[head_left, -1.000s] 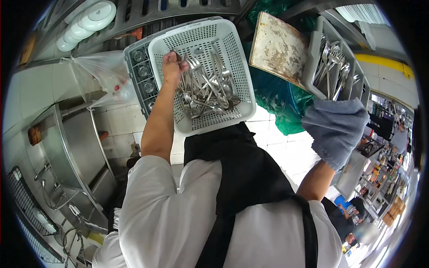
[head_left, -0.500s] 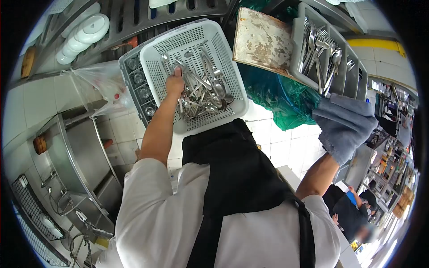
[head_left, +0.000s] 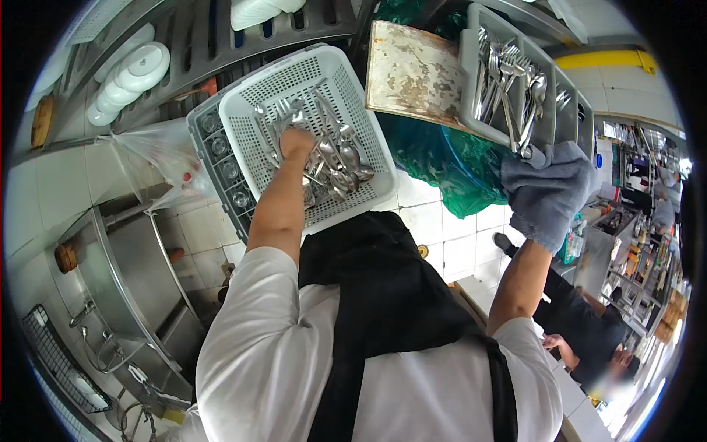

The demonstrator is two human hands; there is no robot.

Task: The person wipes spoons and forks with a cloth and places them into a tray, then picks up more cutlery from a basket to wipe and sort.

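My left hand [head_left: 296,140] is closed in the white perforated basket [head_left: 346,77], with the bowl of a spoon [head_left: 297,118] sticking out past its fingers. Its fingertips are largely hidden. Loose spoons and forks [head_left: 342,158] lie in a jumble beside and below it. A grey towel [head_left: 549,188] wraps my right hand [head_left: 551,166], hiding the fingers, which hold the cloth. This hand is at the near end of the grey cutlery tray [head_left: 546,131], close to the handles of the forks and spoons [head_left: 508,81] lying there.
Under the basket is a grey rack [head_left: 239,199] of glasses. A worn board [head_left: 412,70] adjoins the tray, above a green plastic bag [head_left: 449,169]. White bowls [head_left: 132,77] stand at upper left, near a steel sink [head_left: 140,250]. Another person [head_left: 582,317] is at lower right.
My left hand has shifted slightly right and down within the basket, and a spoon bowl now shows beyond its fingers. The toweled right hand remains at the tray's near end. The view has shifted slightly.
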